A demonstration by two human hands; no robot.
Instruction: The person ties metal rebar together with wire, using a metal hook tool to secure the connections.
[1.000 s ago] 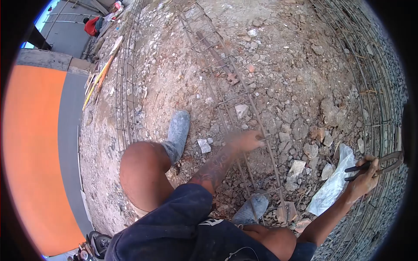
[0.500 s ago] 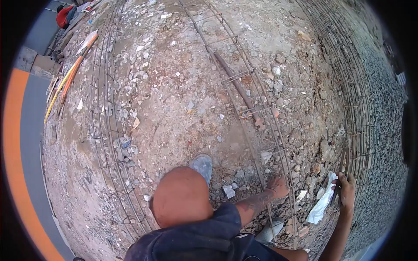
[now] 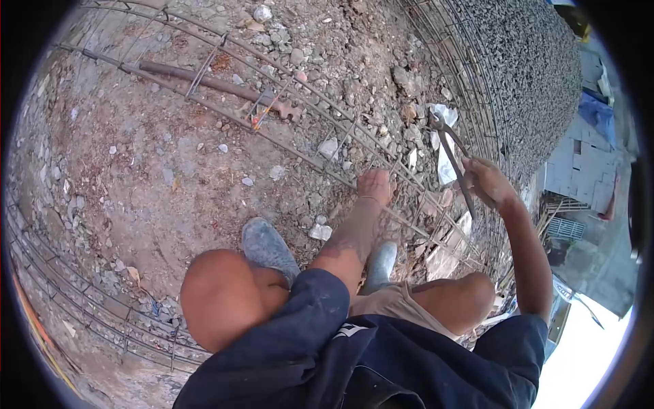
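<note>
My left hand (image 3: 375, 187) is closed and reaches down between the long bars of a narrow rebar cage (image 3: 300, 158); its fingertips are hidden, and what they hold cannot be made out. To its right, my right hand (image 3: 488, 183) is shut on a pair of pincers (image 3: 458, 153), which hangs above the ground with its handles spread and its jaws pointing away from me. Beneath the pincers lies a crumpled white sheet (image 3: 446, 163). Between the bars further up the cage rests a rusty pipe-like rod (image 3: 204, 80).
Another rebar cage (image 3: 470, 75) runs along a bank of dark gravel (image 3: 531, 58) at upper right. More bars (image 3: 88, 296) lie at lower left. Rubble and stones cover the ground around my boots (image 3: 268, 247). A flat stone slab (image 3: 446, 253) sits near the cage's end.
My view has turned right, bringing both legs and the structures at far right into sight. The pincers have lifted and now show their handles spread. My left hand stays at the cage.
</note>
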